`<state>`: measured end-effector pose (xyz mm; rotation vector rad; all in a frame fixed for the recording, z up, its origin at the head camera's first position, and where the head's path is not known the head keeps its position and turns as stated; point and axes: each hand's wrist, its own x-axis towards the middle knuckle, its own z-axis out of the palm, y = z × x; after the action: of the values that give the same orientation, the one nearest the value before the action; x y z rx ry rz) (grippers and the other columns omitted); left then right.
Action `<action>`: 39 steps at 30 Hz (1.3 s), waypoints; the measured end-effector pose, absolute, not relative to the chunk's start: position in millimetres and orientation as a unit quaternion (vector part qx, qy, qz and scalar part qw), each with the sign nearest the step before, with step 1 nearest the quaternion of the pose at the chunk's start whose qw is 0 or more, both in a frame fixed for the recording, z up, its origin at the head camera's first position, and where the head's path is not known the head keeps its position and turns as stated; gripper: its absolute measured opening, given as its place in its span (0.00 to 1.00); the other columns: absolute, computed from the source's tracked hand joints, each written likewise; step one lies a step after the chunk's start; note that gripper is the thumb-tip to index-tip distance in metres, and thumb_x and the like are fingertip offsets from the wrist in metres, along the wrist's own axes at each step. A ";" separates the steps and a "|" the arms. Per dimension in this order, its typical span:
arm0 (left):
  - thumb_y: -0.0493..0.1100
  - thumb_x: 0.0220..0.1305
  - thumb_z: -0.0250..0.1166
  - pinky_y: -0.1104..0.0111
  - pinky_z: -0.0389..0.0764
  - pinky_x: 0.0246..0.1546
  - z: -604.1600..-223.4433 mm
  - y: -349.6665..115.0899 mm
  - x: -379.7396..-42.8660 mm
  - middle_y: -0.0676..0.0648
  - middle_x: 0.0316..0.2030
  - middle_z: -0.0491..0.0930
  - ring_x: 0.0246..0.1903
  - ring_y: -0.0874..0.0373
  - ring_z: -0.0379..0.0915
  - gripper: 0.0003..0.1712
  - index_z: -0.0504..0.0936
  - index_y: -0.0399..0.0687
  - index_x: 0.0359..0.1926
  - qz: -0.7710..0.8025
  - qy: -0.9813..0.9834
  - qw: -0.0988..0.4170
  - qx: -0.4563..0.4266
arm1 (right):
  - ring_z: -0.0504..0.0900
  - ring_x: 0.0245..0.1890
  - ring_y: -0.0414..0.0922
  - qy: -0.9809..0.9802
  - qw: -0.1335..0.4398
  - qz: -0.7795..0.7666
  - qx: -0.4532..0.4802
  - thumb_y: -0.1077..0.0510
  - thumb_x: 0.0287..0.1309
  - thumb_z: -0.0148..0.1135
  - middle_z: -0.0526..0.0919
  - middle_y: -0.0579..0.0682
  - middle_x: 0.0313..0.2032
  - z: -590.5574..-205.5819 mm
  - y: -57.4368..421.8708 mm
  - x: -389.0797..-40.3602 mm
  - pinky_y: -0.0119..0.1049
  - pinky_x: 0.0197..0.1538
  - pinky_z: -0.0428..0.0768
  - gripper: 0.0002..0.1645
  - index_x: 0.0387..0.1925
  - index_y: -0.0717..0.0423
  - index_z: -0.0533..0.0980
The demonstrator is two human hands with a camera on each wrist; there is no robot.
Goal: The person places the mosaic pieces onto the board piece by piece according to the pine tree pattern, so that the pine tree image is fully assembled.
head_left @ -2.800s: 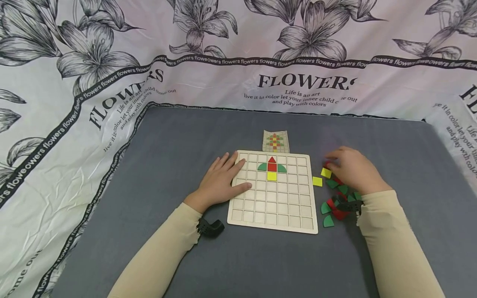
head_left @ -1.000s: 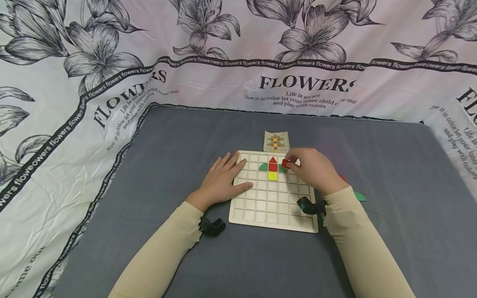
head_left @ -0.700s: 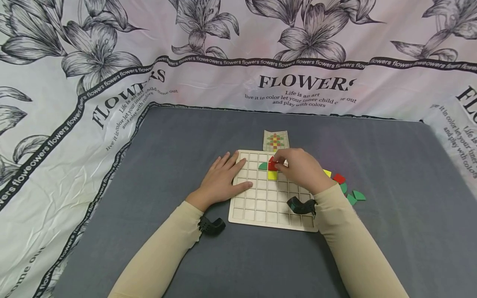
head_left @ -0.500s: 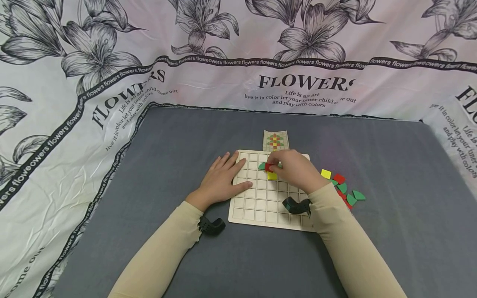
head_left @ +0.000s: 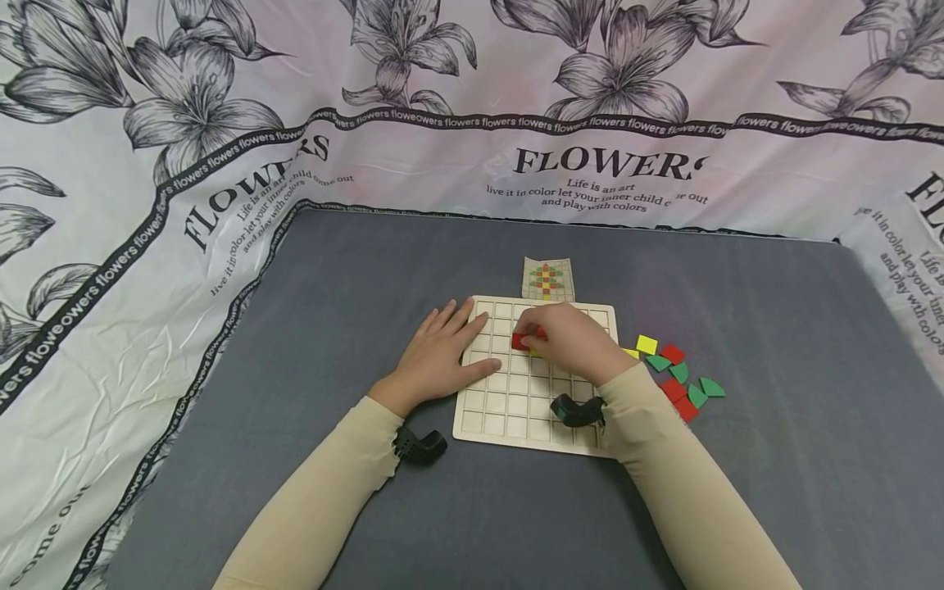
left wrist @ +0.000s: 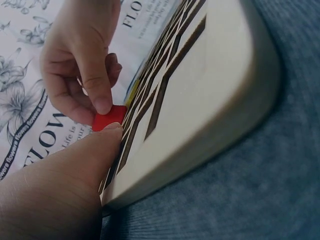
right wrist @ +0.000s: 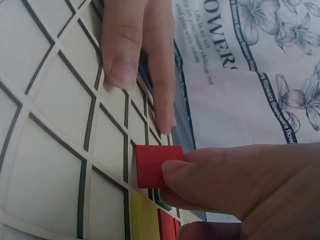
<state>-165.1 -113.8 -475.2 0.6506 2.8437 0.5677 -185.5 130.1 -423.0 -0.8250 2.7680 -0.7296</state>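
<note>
My right hand (head_left: 571,340) pinches a red square tile (right wrist: 147,167) between thumb and fingers, close over the gridded wooden board (head_left: 494,410), just left of its yellow square tile (right wrist: 143,217). A red tile (right wrist: 167,226) and the edge of a green quarter-round tile (right wrist: 163,201) show beside the yellow one. In the head view the right hand covers most of these laid tiles. My left hand (head_left: 440,360) rests with spread fingers on the board's left edge. From the left wrist view, the held red tile appears beyond the left thumb (left wrist: 75,165).
Loose tiles lie right of the board: yellow squares (head_left: 646,344), red squares (head_left: 673,389) and green quarter-rounds (head_left: 711,388). A small card with a coloured tile pattern (head_left: 547,280) lies against the board's far edge. A flower-printed sheet (head_left: 605,176) borders the grey tabletop (head_left: 369,270).
My right hand has taken a red square tile from the loose pieces and brought it left over the board, then slightly nearer. The left hand has stayed put.
</note>
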 end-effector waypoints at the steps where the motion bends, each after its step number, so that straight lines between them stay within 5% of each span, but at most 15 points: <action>1: 0.77 0.73 0.50 0.52 0.33 0.83 -475.0 -113.7 -165.0 0.51 0.85 0.38 0.84 0.50 0.29 0.50 0.52 0.60 0.85 0.191 0.953 0.085 0.218 | 0.86 0.40 0.44 0.926 0.081 -0.243 -0.277 0.63 0.67 0.70 0.90 0.45 0.38 -423.1 130.2 -185.1 0.45 0.48 0.86 0.05 0.41 0.51 0.89; 8: 0.77 0.72 0.50 0.53 0.32 0.83 -475.4 -113.0 -165.7 0.52 0.85 0.37 0.84 0.51 0.28 0.50 0.51 0.61 0.85 0.183 0.955 0.090 0.215 | 0.86 0.46 0.48 0.929 0.073 -0.226 -0.283 0.63 0.67 0.70 0.89 0.49 0.42 -424.8 131.0 -182.8 0.48 0.54 0.85 0.07 0.44 0.55 0.89; 30: 0.77 0.72 0.50 0.53 0.33 0.83 -476.5 -113.3 -166.2 0.51 0.85 0.38 0.84 0.51 0.29 0.50 0.52 0.60 0.85 0.182 0.955 0.085 0.219 | 0.82 0.37 0.44 0.934 0.055 -0.203 -0.288 0.63 0.65 0.71 0.87 0.47 0.37 -428.4 132.2 -180.0 0.42 0.43 0.84 0.07 0.40 0.50 0.91; 39: 0.77 0.72 0.50 0.53 0.32 0.83 -476.9 -113.1 -166.2 0.51 0.85 0.38 0.84 0.51 0.29 0.51 0.52 0.60 0.85 0.184 0.955 0.085 0.218 | 0.85 0.42 0.47 0.940 0.050 -0.202 -0.272 0.64 0.66 0.70 0.89 0.49 0.41 -424.8 136.3 -176.5 0.46 0.49 0.86 0.08 0.43 0.54 0.91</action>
<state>-166.2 -113.1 -476.9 0.6487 2.8470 0.5484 -176.5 136.3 -424.8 -0.8284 2.8610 -0.6153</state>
